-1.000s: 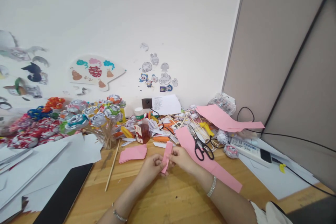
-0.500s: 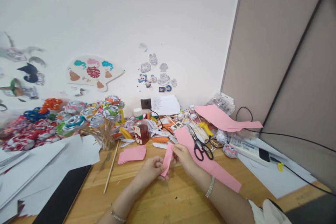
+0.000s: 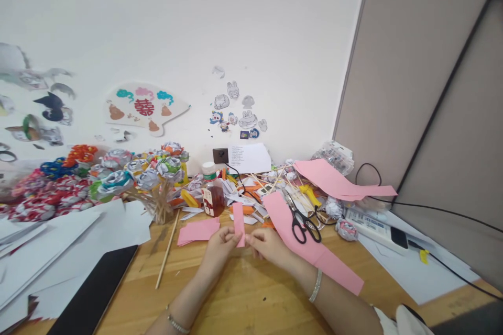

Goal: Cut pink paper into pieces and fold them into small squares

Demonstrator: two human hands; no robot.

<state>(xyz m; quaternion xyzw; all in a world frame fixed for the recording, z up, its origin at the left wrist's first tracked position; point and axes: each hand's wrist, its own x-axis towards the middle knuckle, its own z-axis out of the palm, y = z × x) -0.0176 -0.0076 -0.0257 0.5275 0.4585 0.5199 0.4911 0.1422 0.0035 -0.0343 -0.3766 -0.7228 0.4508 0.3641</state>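
A narrow folded pink paper strip (image 3: 238, 221) stands upright between my two hands above the wooden table (image 3: 243, 298). My left hand (image 3: 218, 245) pinches its lower end from the left. My right hand (image 3: 266, 244) pinches the same lower end from the right, fingertips close to the left hand's. A small stack of pink paper pieces (image 3: 197, 231) lies just left of my hands. A long pink sheet (image 3: 314, 248) runs under my right wrist, with black scissors (image 3: 301, 223) lying on it.
Paper flowers on sticks (image 3: 149, 172) and red rolls (image 3: 47, 193) crowd the back left. A small bottle (image 3: 212, 194), a wooden skewer (image 3: 167, 252), white sheets (image 3: 58, 241), a dark tablet (image 3: 94, 293), a power strip (image 3: 373, 225) and cables lie around.
The pink strip has swung from leaning right to standing upright and shifted a little left. Both hands have come closer together at its bottom end.
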